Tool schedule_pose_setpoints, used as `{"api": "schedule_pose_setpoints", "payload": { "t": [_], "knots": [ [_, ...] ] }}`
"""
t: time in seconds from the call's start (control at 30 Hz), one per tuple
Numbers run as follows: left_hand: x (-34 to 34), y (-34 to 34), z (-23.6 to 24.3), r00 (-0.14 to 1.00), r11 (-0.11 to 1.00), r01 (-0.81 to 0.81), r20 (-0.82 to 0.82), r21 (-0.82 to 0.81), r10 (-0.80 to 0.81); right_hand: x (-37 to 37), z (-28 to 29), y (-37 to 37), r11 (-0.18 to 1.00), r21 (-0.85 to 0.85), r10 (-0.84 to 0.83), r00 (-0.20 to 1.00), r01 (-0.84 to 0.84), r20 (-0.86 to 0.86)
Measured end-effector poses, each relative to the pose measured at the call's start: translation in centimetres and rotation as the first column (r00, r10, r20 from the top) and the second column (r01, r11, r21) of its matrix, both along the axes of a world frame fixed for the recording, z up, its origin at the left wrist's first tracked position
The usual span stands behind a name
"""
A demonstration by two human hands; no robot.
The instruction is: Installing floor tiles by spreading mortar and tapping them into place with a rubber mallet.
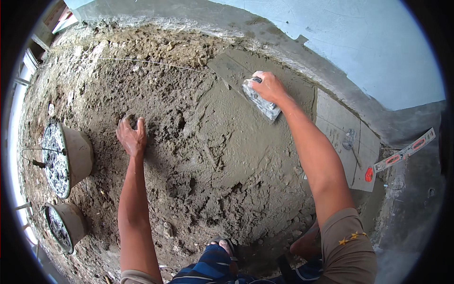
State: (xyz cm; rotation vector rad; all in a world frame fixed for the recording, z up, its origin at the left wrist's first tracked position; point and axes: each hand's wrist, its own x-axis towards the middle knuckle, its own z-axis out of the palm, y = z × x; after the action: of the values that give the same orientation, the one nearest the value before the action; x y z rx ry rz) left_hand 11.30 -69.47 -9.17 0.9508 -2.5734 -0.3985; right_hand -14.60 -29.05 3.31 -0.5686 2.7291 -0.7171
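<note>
My right hand (268, 86) is closed around the handle of a plastering trowel (263, 105), whose blade is smeared with pale cement. The trowel rests on or just above the wet grey mortar (250, 142) near the wall. Beside the blade, toward the upper left, lies a smooth, flat, dark grey strip (229, 68); whether it is a tile or levelled mortar I cannot tell. My left hand (132, 136) is held over the loose, lumpy soil (163, 102), fingers loosely bent and apart, with nothing visible in it.
Two cement-smeared buckets (79, 152) (75, 222) stand at the left. Pale tiles (331, 111) lie to the right, with a mallet-like tool (351, 142) on them and a spirit level (404, 152) at their edge. A thin string (142, 60) crosses the soil toward the mortar. A blue wall (350, 42) curves behind.
</note>
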Motion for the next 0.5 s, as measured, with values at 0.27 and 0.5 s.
{"api": "schedule_pose_setpoints", "payload": {
  "t": [0.27,0.5],
  "knots": [
    [0.0,-0.2,-0.3,1.000,1.000,-0.005,-0.019,-0.004,0.005,17.8,1.8,-0.2,0.930,0.083,0.350,0.932,-0.357,0.091],
    [0.0,0.2,0.2,1.000,1.000,-0.016,-0.004,-0.008,0.016,15.8,2.4,1.3,0.978,0.136,0.168,0.982,-0.155,-0.085]
  ]
}}
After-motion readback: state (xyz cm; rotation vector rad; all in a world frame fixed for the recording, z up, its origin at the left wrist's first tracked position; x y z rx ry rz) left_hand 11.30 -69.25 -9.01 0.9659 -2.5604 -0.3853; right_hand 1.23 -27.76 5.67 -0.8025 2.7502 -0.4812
